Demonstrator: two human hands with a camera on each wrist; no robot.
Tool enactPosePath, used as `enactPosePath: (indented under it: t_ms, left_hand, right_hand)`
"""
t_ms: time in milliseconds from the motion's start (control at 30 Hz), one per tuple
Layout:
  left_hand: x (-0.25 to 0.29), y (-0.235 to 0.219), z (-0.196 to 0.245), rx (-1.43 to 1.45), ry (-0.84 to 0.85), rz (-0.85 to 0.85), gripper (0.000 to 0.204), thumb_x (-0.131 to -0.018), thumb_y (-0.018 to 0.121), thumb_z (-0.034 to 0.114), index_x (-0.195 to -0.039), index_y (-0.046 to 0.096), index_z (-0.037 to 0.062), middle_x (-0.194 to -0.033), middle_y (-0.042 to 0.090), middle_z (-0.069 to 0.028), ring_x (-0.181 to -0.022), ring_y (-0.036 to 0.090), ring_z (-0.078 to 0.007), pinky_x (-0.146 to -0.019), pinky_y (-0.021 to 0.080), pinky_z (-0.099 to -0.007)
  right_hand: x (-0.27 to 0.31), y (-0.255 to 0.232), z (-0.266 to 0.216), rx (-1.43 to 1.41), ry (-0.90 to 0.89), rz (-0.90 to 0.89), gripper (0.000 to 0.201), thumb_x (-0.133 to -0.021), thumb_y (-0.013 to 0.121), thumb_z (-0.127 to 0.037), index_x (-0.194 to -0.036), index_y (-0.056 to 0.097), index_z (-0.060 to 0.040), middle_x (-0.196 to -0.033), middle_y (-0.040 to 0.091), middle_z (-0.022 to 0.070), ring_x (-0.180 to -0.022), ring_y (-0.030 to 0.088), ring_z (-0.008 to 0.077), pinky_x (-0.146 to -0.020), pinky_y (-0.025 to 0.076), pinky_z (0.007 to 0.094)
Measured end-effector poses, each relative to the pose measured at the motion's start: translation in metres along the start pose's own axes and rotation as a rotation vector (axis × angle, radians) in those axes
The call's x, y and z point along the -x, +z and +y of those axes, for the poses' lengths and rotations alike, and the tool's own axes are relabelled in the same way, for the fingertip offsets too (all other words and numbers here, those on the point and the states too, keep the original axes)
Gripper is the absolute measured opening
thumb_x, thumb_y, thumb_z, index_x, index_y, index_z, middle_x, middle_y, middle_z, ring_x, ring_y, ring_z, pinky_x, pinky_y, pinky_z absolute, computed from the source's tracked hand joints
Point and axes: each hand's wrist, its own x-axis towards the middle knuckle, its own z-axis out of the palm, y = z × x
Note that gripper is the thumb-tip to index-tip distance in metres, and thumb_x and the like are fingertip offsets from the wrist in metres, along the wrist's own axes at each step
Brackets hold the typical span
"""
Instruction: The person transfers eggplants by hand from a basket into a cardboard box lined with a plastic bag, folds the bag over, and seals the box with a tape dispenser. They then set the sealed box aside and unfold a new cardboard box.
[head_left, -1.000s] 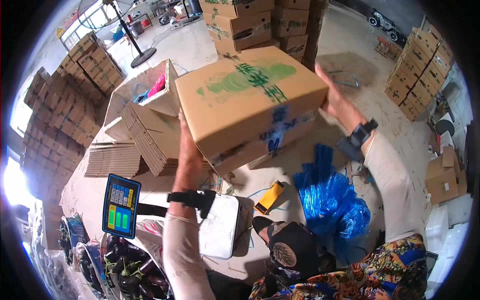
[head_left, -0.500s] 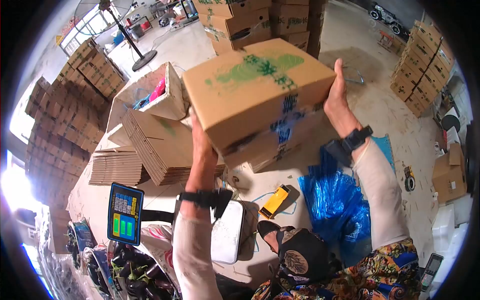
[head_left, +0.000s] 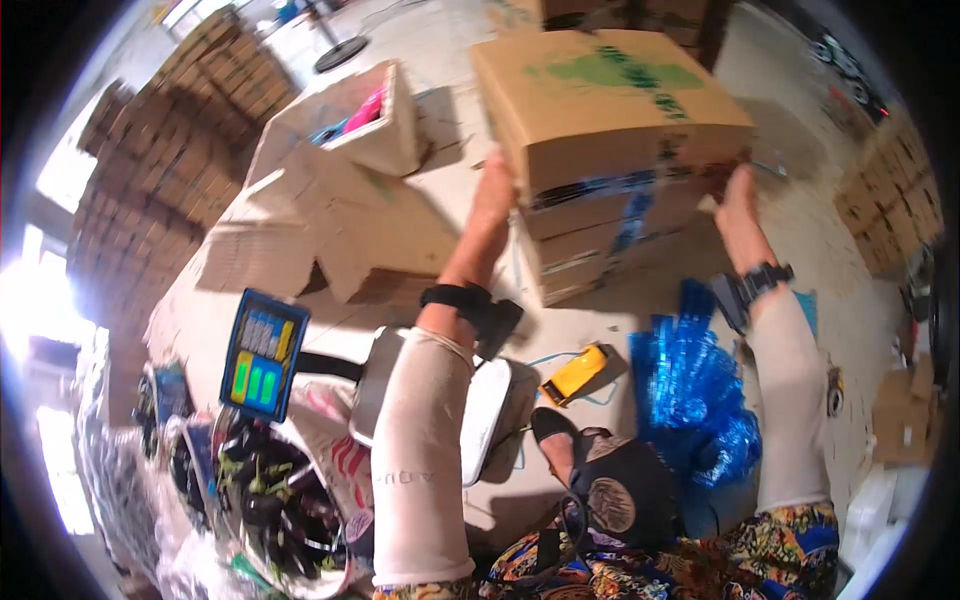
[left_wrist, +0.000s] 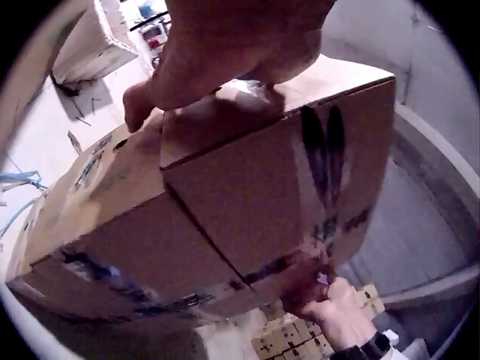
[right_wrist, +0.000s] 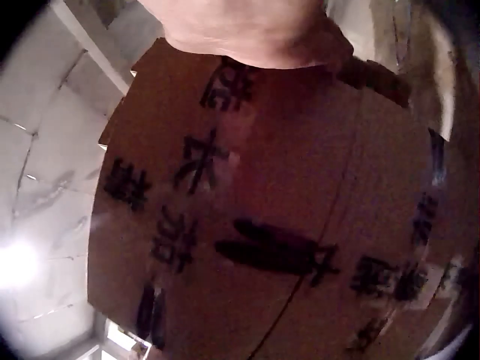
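Note:
A taped cardboard box (head_left: pixel 615 85) with a green smear and dark lettering on its top is held between my two hands. My left hand (head_left: pixel 488 215) grips its left side; the left wrist view shows the thumb (left_wrist: pixel 139 109) spread along the cardboard while the other fingers are hidden. On the opposite side, my right hand (head_left: pixel 742 225) holds the box, fingers mostly out of sight behind its edge. Directly beneath, a second cardboard box (head_left: pixel 570 270) shows its lower front, and the upper one overlaps it. Dark eggplant-shaped prints (right_wrist: pixel 270 244) mark a side face.
Flattened cartons (head_left: pixel 375 235) and a white foam bin (head_left: pixel 400 120) lie left of the boxes. Nearer stand a scale display (head_left: pixel 263 355), a bag of eggplants (head_left: pixel 285 500), a yellow tape dispenser (head_left: pixel 575 373) and blue plastic film (head_left: pixel 690 390). Box stacks (head_left: pixel 170 180) line the left.
Both hands have carried the box rightward and away from the body, turning its front face toward me. It now lines up over the lower box. The head view has shifted as well.

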Motion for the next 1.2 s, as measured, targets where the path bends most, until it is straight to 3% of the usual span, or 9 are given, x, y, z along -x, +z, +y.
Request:
enactPosePath:
  t_ms: [133, 200, 300, 467, 600, 867, 933, 1000, 1200]
  left_hand:
    - [0.036, -0.074, -0.025, -0.768, 0.669, 0.244, 0.059, -0.094, 0.059, 0.039, -0.133, 0.051, -0.0047, -0.134, 0.053, -0.0262, -0.124, 0.049, -0.041, -0.107, 0.037, -0.0454]
    - [0.053, -0.118, -0.019, -1.025, 0.749, 0.496, 0.048, -0.091, 0.063, 0.031, -0.127, 0.057, -0.0002, -0.128, 0.056, -0.0215, -0.12, 0.047, -0.0398, -0.102, 0.039, -0.047]
    - [0.06, -0.174, -0.026, -1.284, 0.571, 0.734, 0.041, -0.086, 0.067, 0.027, -0.123, 0.062, 0.0111, -0.126, 0.055, -0.0142, -0.12, 0.044, -0.0369, -0.097, 0.039, -0.0513]
    - [0.057, -0.196, -0.052, -1.437, 0.652, 0.678, 0.037, -0.08, 0.07, 0.025, -0.115, 0.065, 0.0138, -0.129, 0.052, -0.012, -0.122, 0.043, -0.0364, -0.097, 0.035, -0.051]
    - [0.056, -0.177, -0.04, -1.515, 0.795, 0.645, 0.043, -0.077, 0.07, 0.023, -0.117, 0.06, 0.0106, -0.124, 0.052, -0.0109, -0.124, 0.041, -0.0344, -0.098, 0.033, -0.0487]
    - [0.052, -0.14, -0.057, -0.865, 0.87, 0.271, 0.042, -0.078, 0.065, 0.007, -0.119, 0.058, 0.0027, -0.109, 0.061, -0.0159, -0.11, 0.053, -0.0365, -0.092, 0.043, -0.045]
    - [0.066, -0.132, -0.066, -0.641, 0.806, 0.25, 0.04, -0.078, 0.063, 0.004, -0.117, 0.059, -0.0007, -0.11, 0.063, -0.0207, -0.104, 0.058, -0.0409, -0.092, 0.047, -0.0451]
    - [0.079, -0.139, -0.083, -0.646, 0.807, 0.059, 0.037, -0.082, 0.062, 0.005, -0.118, 0.061, -0.0013, -0.108, 0.067, -0.0224, -0.097, 0.065, -0.0382, -0.086, 0.052, -0.0392]
    - [0.159, -0.181, -0.065, -0.534, 0.21, -0.178, 0.036, -0.092, 0.062, 0.016, -0.122, 0.062, -0.0027, -0.101, 0.072, -0.0185, -0.089, 0.07, -0.0237, -0.08, 0.054, -0.0342]
  right_hand:
    - [0.062, -0.06, 0.044, 0.211, -0.081, 0.0, 0.03, -0.102, 0.049, -0.036, -0.11, 0.061, -0.0097, -0.098, 0.063, 0.0048, -0.088, 0.057, 0.0127, -0.077, 0.045, 0.03]
    - [0.094, -0.089, 0.073, 0.324, 0.009, -0.422, 0.023, -0.1, 0.053, -0.032, -0.102, 0.062, -0.0107, -0.082, 0.06, -0.0006, -0.072, 0.055, 0.0103, -0.068, 0.045, 0.0247]
    - [0.161, -0.055, 0.107, 0.457, 0.239, -0.529, 0.022, -0.099, 0.057, -0.032, -0.097, 0.062, -0.0113, -0.083, 0.062, -0.0027, -0.071, 0.057, 0.0073, -0.066, 0.045, 0.0215]
    - [0.227, 0.056, 0.113, 0.529, 0.238, -0.909, 0.028, -0.099, 0.056, -0.034, -0.098, 0.063, -0.0073, -0.087, 0.064, -0.0007, -0.078, 0.059, 0.0066, -0.068, 0.047, 0.023]
    - [0.243, 0.149, 0.132, 0.704, -0.076, -0.989, 0.042, -0.095, 0.059, -0.043, -0.093, 0.064, -0.0015, -0.079, 0.061, 0.0035, -0.074, 0.055, 0.0125, -0.07, 0.047, 0.0303]
    - [0.215, 0.288, 0.154, 1.042, -0.217, -1.01, 0.08, -0.076, 0.063, -0.072, -0.105, 0.07, 0.0015, -0.098, 0.071, 0.0222, -0.095, 0.069, 0.0299, -0.084, 0.052, 0.0381]
    - [0.2, 0.298, 0.156, 1.35, -0.374, -0.983, 0.061, -0.079, 0.064, -0.052, -0.105, 0.07, 0.0024, -0.107, 0.067, 0.0288, -0.101, 0.066, 0.0438, -0.088, 0.052, 0.0459]
    - [0.204, 0.288, 0.145, 1.451, -0.454, -0.934, 0.046, -0.08, 0.059, -0.034, -0.102, 0.068, 0.0052, -0.104, 0.067, 0.0307, -0.099, 0.065, 0.0462, -0.086, 0.052, 0.0491]
    - [0.213, 0.176, 0.112, 1.239, -0.743, -0.992, 0.03, -0.083, 0.056, -0.021, -0.098, 0.064, 0.0036, -0.092, 0.066, 0.029, -0.087, 0.063, 0.0473, -0.075, 0.051, 0.049]
